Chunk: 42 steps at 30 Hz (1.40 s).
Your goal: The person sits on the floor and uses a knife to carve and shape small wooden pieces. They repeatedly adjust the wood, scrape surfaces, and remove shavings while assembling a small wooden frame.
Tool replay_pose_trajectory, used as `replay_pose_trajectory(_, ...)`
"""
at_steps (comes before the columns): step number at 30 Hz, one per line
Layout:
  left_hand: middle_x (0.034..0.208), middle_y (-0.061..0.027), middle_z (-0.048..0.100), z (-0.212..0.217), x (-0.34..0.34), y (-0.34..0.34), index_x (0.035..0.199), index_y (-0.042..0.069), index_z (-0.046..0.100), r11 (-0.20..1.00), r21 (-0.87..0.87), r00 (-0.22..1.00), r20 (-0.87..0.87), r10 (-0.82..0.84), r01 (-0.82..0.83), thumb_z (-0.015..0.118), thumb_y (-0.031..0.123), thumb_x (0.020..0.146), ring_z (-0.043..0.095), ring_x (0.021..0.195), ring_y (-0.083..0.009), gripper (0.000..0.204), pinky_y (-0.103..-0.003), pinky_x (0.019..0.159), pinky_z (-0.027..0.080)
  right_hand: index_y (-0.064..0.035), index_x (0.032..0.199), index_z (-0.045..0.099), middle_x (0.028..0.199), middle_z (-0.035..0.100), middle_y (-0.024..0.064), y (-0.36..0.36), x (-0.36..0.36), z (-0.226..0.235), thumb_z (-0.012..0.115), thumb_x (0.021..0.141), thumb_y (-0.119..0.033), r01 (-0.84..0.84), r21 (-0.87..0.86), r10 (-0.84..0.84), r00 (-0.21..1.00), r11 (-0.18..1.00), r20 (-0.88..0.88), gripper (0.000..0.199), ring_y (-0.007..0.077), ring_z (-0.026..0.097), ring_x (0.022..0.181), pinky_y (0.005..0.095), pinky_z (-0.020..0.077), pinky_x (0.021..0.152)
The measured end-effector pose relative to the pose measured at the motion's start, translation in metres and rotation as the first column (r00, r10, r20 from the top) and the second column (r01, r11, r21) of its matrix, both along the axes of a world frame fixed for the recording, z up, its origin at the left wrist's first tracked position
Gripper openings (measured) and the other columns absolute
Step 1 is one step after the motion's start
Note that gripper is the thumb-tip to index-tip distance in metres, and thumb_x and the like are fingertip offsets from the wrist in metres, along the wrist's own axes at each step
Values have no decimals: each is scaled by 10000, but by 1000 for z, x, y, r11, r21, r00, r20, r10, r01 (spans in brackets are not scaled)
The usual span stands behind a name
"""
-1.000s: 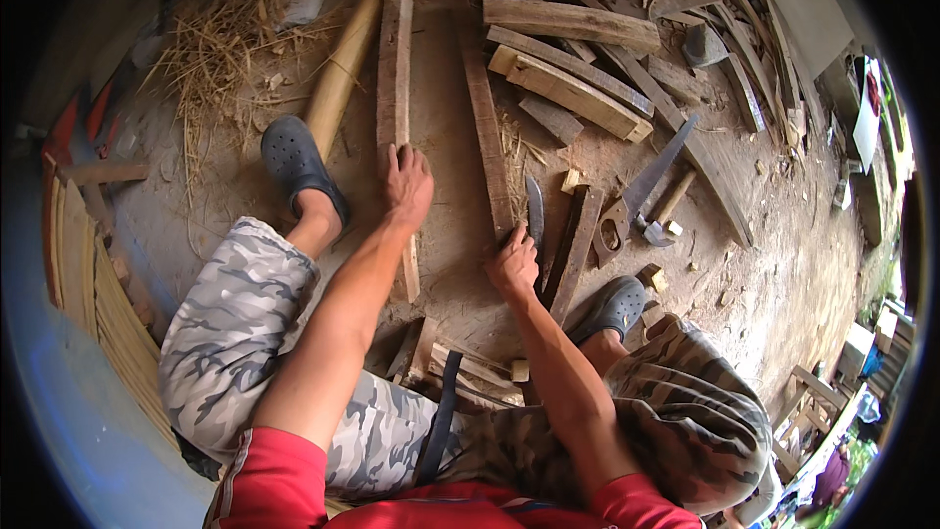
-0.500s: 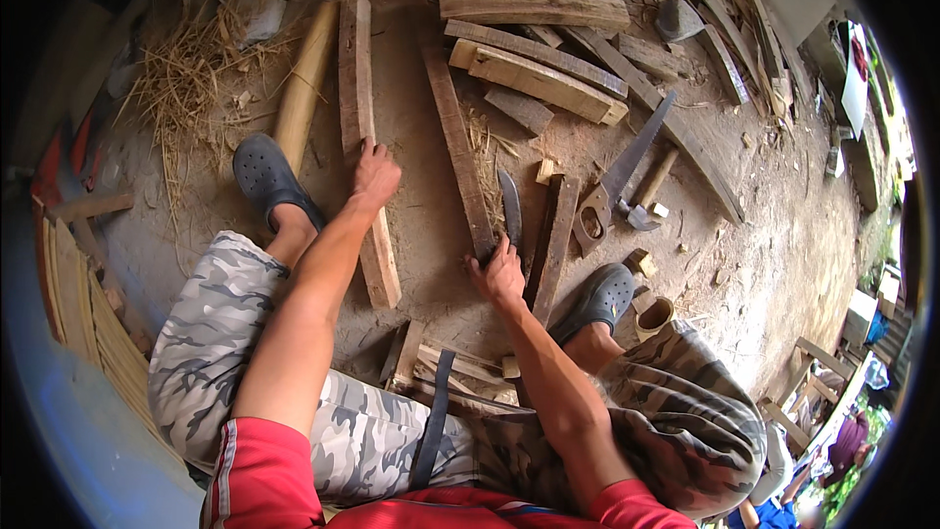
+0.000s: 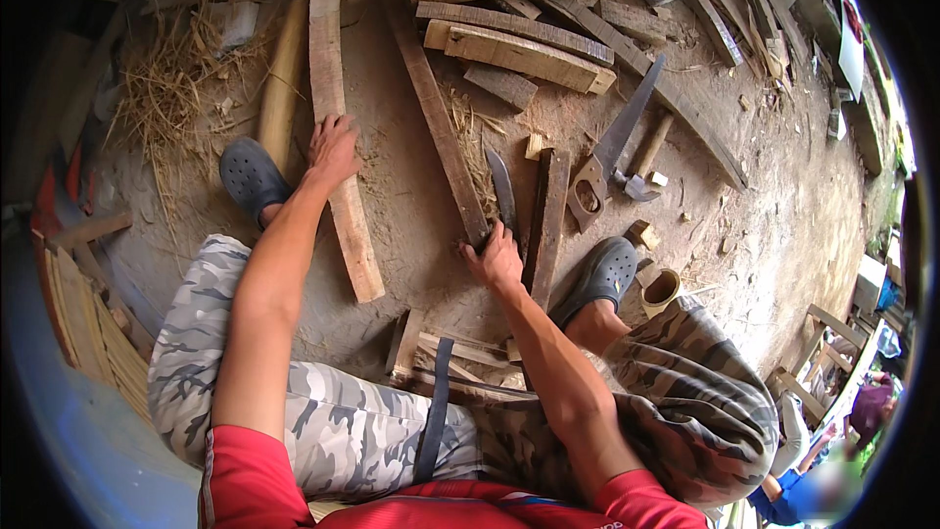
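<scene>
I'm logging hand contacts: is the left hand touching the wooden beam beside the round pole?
Touching. The head view shows the left hand laid across the wooden beam, curled over it with no gap visible.

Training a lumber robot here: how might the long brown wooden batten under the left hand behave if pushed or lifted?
The batten is probably stiff, being solid-looking wood. Its flat face suggests sliding rather than rolling. The left hand lies near its middle, so it may lift fairly level.
</scene>
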<state>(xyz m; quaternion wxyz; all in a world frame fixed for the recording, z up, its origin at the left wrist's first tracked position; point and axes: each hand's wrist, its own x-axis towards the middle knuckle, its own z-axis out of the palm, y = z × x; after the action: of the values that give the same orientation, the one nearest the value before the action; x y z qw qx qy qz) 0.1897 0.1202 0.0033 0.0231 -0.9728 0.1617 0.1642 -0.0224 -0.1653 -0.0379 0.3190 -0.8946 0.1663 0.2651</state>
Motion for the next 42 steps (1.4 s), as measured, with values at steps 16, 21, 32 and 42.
replay_pose_trajectory(16, 1084, -106, 683, -34, -25, -8, 1048, 57, 727, 917, 315, 960, 56, -275, 244, 615, 139, 829, 533, 1180, -249, 259, -511, 1146, 214, -36, 1395, 372, 1236, 531, 228, -3, 1, 0, 749, 801, -436, 28, 34, -27, 999, 999, -21, 808, 403, 566, 1132, 488, 514, 928)
replay_pose_trajectory(21, 1002, -134, 684, -36, -30, -13, 1040, 16, 665, 956, 206, 969, 85, -231, 210, 603, 142, 849, 581, 1100, -281, 237, -520, 1129, 244, -28, 1399, 374, 1250, 533, 245, -4, 0, 3, 742, 805, -473, 27, 58, -25, 999, 998, -29, 828, 417, 566, 1130, 490, 505, 939)
replay_pose_trajectory(32, 938, 0, 669, -9, -32, -57, 1029, 81, 631, 325, -487, 514, -858, -3, -811, 597, 237, 995, 619, 908, -103, 164, -294, 802, 529, -46, 1266, 571, 1119, 643, 210, -9, 24, 22, 601, 950, -309, 314, 262, -398, 831, 912, 389, 411, 369, 609, 1056, 454, 493, 889)
replay_pose_trajectory(42, 927, -7, 706, 30, -90, -132, 1098, 22, 710, 449, -661, 660, -727, -186, -602, 669, 166, 942, 617, 847, -75, 216, -241, 776, 490, -5, 1104, 674, 825, 657, 13, -44, 49, 72, 655, 970, -259, 298, 833, -447, 892, 466, -69, 289, 84, 577, 679, 245, 463, 594)
